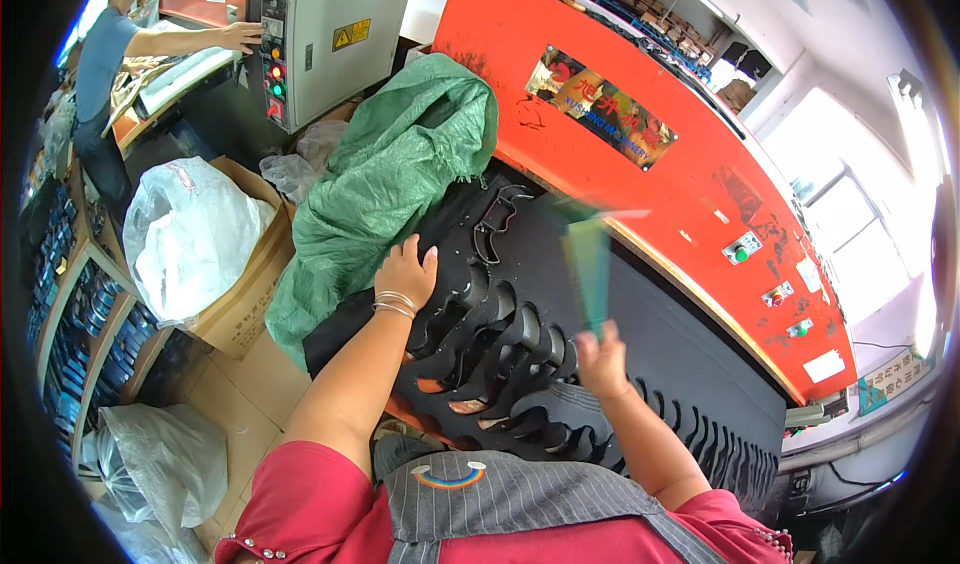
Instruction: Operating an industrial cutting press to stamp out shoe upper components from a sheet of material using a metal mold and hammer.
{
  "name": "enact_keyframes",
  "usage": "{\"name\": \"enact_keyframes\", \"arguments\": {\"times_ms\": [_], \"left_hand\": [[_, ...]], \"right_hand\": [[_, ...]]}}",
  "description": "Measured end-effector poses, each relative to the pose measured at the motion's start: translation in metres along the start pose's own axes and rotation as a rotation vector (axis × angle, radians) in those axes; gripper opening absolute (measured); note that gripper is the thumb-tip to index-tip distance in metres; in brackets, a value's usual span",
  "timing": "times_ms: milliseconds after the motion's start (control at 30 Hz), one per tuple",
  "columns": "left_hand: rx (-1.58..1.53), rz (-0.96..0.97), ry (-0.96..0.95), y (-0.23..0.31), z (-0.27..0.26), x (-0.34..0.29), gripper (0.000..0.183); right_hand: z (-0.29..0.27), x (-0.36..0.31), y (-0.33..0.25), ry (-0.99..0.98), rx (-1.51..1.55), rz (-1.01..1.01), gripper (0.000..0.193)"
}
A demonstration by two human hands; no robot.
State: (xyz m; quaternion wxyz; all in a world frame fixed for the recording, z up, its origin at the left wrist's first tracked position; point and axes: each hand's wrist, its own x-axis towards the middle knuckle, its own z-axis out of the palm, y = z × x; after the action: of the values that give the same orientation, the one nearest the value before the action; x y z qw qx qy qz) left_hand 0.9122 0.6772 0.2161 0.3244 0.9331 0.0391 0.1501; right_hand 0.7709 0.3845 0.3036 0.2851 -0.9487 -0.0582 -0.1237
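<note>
My left hand (407, 274) lies with fingers stretched out on the black sheet material (680, 304), beside the green woven sack (390, 164). My right hand (602, 361) is closed round the lower end of a green tool (588, 269), held up over the sheet. Motion smears this tool, so its kind cannot be made out. A thin curved metal cutting die (492, 226) stands on the sheet ahead of my left hand. Between my arms, the sheet has several wavy cut-outs, with loose curved black pieces (515, 339) among them.
A red machine (600, 114) with push buttons runs along the far side. At the left are a grey control cabinet (335, 39), a cardboard box (245, 294) holding a white plastic bag (195, 234), and shelves (95, 314). Another person (105, 74) reaches to the cabinet.
</note>
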Motion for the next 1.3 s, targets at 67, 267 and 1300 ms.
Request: {"name": "enact_keyframes", "arguments": {"times_ms": [67, 267, 1300], "left_hand": [[0.002, -0.05, 0.005, -0.001, 0.002, -0.002, 0.051], [0.03, -0.056, 0.071, -0.016, 0.003, -0.005, 0.052], [-0.054, -0.153, -0.079, -0.008, -0.002, 0.001, 0.052]], "right_hand": [[0.007, -0.008, 0.009, -0.219, -0.505, 0.105, 0.032], [-0.043, 0.02, -0.055, -0.162, 0.593, 0.461, 0.034], [-0.038, 0.061, -0.011, -0.132, 0.551, 0.672, 0.04]]}}
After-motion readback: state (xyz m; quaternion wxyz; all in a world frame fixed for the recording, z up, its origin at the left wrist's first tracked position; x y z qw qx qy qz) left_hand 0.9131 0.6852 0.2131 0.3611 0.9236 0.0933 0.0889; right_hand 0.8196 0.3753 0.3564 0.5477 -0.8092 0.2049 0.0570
